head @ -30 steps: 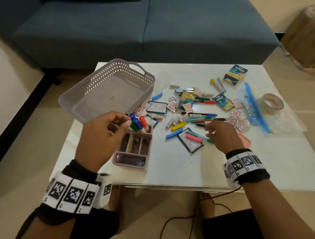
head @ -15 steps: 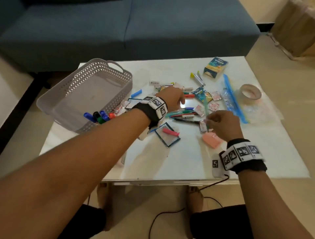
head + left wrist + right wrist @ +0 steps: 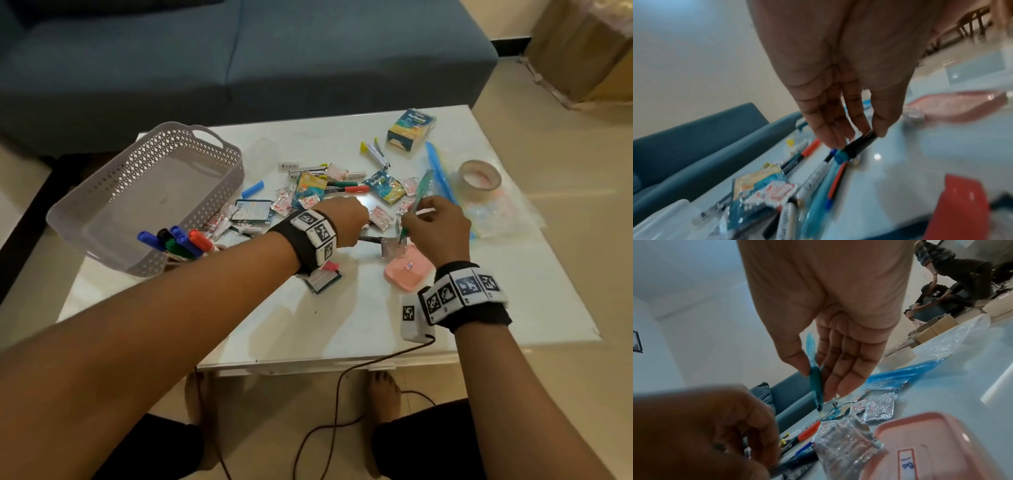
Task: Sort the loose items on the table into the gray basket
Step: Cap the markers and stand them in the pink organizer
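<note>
This looks like a living room in a home. A big blue sofa [image 3: 239, 58] stands right behind a low white tabletop [image 3: 359, 325]. The floor [image 3: 565, 192] is made of smooth cream tiles. The walls are plain and pale, and a small framed picture [image 3: 637, 341] hangs on one of them. Brown cardboard boxes [image 3: 582, 48] sit on the floor in a corner. The person's bare feet [image 3: 383, 394] rest on the tiles under the tabletop. The right wrist view shows other people [image 3: 953, 277] bending over more boxes far back in the room.
</note>
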Demonstrator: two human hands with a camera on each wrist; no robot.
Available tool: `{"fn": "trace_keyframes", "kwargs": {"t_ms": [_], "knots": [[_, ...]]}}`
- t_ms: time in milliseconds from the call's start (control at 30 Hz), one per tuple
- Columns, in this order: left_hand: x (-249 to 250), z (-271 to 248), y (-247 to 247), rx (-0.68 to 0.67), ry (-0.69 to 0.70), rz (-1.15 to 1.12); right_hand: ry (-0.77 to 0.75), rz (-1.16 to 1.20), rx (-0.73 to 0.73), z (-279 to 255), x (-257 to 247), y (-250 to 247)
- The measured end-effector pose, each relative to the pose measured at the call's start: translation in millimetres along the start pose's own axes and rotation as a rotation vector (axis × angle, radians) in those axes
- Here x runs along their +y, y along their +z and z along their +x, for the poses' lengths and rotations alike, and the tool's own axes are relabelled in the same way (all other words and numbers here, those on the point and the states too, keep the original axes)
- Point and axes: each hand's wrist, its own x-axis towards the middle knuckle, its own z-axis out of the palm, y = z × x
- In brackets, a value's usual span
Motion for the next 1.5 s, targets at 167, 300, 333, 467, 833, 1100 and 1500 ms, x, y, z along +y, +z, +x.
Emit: {"fn": "trace_keyframes", "kwargs": {"t_ms": [167,300,333,467,833,1100,1500], "knots": [[-31,-87,-17,0.297,-0.213,-0.460,-0.237,-0.103,-0.070,-1,-17,11],[-53,-151,13,0.507,-0.479,-1.016,-0.438,-0.395,-0.190,15,-34,35],[-56,-163,20,0.532,-0.513,-1.158,-0.486,-0.494,-0.242,21,-39,44],[-57,-184,39,0.588,-0.490,-1.572,-0.613,-0.807,-0.440,43,-47,74],[-73,-175,58,0.609,-0.438,-1.905,-0.538,-1.218,-0.572,61,-69,111],[-77,-185,50,0.675,-0.408,-1.968,-0.443,-1.076,-0.440,73,-82,96],[-83,-206,56,0.723,-0.366,-1.951,-0.746,-1.330,-0.657,50,-68,107]]}}
